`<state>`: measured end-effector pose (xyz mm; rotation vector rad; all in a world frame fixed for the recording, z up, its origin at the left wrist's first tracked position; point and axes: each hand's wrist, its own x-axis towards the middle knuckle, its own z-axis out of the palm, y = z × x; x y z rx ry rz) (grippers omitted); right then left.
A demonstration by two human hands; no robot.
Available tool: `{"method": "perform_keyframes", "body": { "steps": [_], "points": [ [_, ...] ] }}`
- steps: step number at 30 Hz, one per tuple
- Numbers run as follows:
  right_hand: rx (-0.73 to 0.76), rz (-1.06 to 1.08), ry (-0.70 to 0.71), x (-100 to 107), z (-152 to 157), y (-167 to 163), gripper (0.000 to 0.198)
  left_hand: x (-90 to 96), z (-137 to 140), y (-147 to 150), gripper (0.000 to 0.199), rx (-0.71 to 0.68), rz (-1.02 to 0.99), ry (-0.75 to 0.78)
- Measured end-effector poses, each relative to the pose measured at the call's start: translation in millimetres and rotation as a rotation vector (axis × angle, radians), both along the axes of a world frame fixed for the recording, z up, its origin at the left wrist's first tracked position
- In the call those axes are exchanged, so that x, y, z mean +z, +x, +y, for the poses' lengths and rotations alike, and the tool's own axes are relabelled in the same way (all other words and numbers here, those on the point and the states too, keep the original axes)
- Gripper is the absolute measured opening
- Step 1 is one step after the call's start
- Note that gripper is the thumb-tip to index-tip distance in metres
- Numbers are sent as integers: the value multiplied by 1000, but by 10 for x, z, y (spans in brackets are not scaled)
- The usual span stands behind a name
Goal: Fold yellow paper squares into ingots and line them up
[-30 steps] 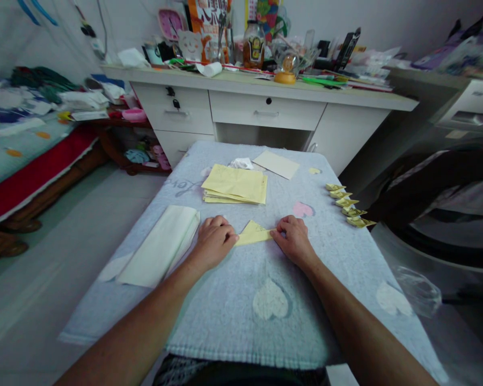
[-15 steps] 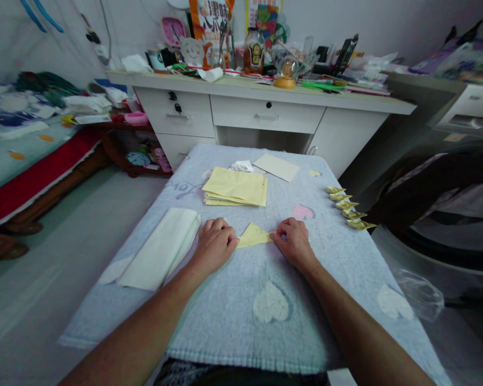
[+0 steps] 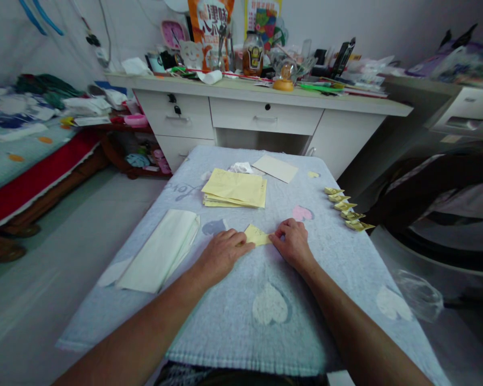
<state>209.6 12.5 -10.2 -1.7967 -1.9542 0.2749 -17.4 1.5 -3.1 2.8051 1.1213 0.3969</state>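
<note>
A small folded sheet of yellow paper [image 3: 258,236] lies on the cloth-covered table [image 3: 225,321] between my hands. Its peak points away from me. My left hand [image 3: 224,251] rests on the left part of the paper, fingers together, covering that corner. With thumb and fingers pinched, my right hand [image 3: 292,239] holds the right corner. Beyond my hands sits a stack of yellow paper sheets [image 3: 234,187]. Several folded yellow paper boats [image 3: 348,209] stand in a row near the table's right edge.
A folded whitish cloth or paper [image 3: 161,252] lies left of my left arm. Farther back are a crumpled white tissue [image 3: 241,168] and a pale card [image 3: 276,168]. A cluttered white desk [image 3: 265,115] stands behind the table, a washing machine [image 3: 467,120] to the right.
My left hand has moved right along the paper, from its left tip onto more of its left part. My right hand keeps its pinch at the right corner.
</note>
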Motion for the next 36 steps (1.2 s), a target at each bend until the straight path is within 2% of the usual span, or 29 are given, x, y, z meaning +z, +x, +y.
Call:
{"method": "perform_keyframes", "body": {
  "steps": [5, 10, 20, 23, 25, 27, 29, 31, 34, 36],
  "points": [
    [3, 6, 29, -3, -4, -3, 17, 36, -58, 27, 25, 20, 83, 37],
    [-1, -15, 11, 11, -4, -14, 17, 15, -82, 28, 36, 23, 105, 28],
    [-46, -25, 4, -15, 36, 140, 10, -9, -58, 14, 37, 49, -11, -56],
    [-69, 78, 103, 41, 31, 191, 5, -9, -44, 18, 35, 47, -50, -75],
    [4, 175, 235, 102, -10, 163, 11, -21, -35, 23, 34, 48, -46, -78],
    [218, 256, 303, 156, -83, 87, 19, -36, -28, 27, 32, 52, -32, -77],
    [421, 254, 276, 179, -167, -7, 29, -45, -24, 30, 31, 53, -27, -75],
    [547, 186, 197, 167, -241, -86, 40, -42, -19, 29, 29, 53, -28, -67],
    [591, 93, 85, 117, -293, -139, 47, -24, -7, 16, 28, 36, -19, -58],
    [578, 59, 67, 89, -293, -139, 47, -14, -1, 1, 27, 16, -14, -50]
  ]
}}
